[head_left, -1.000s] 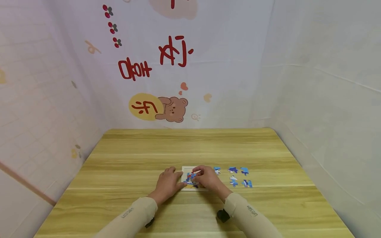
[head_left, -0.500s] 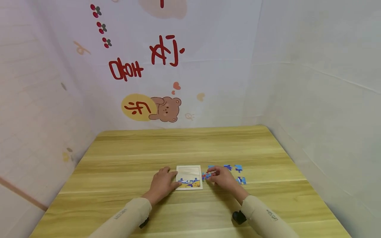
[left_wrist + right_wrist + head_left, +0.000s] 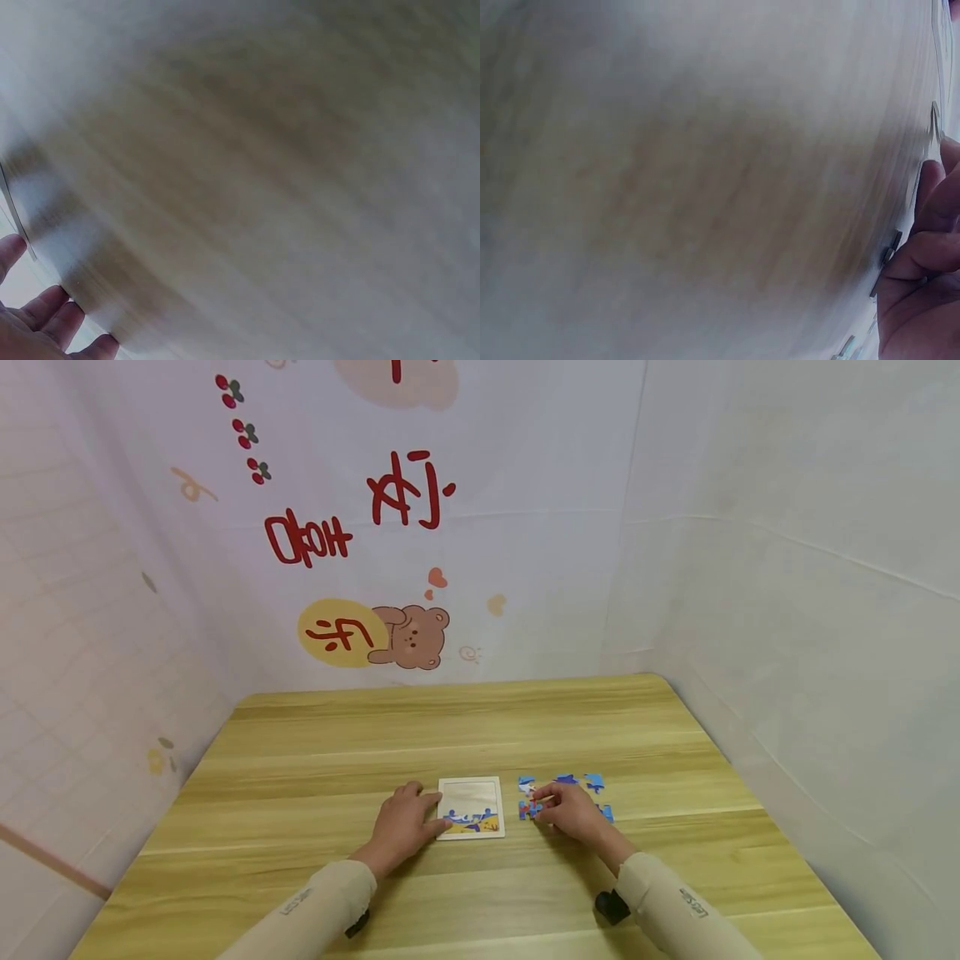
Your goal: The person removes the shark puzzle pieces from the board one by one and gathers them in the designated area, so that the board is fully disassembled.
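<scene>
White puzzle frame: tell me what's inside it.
Puzzle pieces fill the near part of the frame; bare backing shows beyond. Whatever the left hand covers at near left can't be seen.

The cream sleeves [image 3: 670,910] bear small dark lettering [image 3: 693,903] (one short line apiece), with black devices [image 3: 612,907] beside the cuffs [image 3: 636,872].

Enclosed booth; wider premises, home or studio, cannot be told. Walls: pale hanging cloth [image 3: 551,585] on three sides, printed with red characters [image 3: 405,491] and a cartoon bear [image 3: 417,637]. Furnishing: one wood-grain table [image 3: 450,732].
</scene>
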Motion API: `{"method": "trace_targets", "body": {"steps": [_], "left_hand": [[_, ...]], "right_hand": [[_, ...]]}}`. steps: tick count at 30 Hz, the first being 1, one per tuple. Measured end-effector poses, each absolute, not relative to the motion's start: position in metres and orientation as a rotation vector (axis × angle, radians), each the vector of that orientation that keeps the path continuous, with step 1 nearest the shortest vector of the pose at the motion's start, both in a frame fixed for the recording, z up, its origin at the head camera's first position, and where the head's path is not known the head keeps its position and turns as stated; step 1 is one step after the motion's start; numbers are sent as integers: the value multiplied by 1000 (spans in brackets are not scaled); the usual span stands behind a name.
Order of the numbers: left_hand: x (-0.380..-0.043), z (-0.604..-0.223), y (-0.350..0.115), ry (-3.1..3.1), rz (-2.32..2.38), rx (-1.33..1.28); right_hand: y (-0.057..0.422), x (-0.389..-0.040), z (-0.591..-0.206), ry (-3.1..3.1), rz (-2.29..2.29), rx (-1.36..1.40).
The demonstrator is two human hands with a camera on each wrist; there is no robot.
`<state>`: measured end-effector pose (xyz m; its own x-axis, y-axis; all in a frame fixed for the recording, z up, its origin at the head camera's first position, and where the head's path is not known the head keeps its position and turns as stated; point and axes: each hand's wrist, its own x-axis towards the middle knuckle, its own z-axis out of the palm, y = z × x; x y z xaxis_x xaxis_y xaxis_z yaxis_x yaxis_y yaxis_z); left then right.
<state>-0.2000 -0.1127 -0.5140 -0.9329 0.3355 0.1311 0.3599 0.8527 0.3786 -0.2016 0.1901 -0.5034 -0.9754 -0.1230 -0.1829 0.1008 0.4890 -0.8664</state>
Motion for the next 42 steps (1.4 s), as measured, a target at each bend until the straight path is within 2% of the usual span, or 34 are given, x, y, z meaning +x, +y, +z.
{"method": "trace_targets", "body": {"steps": [18,29,42], "left_hand": [[-199,-511,-110,-2996,-599,-522],[-201,-504,-105,-3007,-605,-491],[-198,-512,-80,-2894,-645,-609]], "right_hand": [[184,-202,-501,2589,-1457,-57],[151,-197,-496,2533,-1480,-254],[122,-192,-507,2569,-1485,-203]]}}
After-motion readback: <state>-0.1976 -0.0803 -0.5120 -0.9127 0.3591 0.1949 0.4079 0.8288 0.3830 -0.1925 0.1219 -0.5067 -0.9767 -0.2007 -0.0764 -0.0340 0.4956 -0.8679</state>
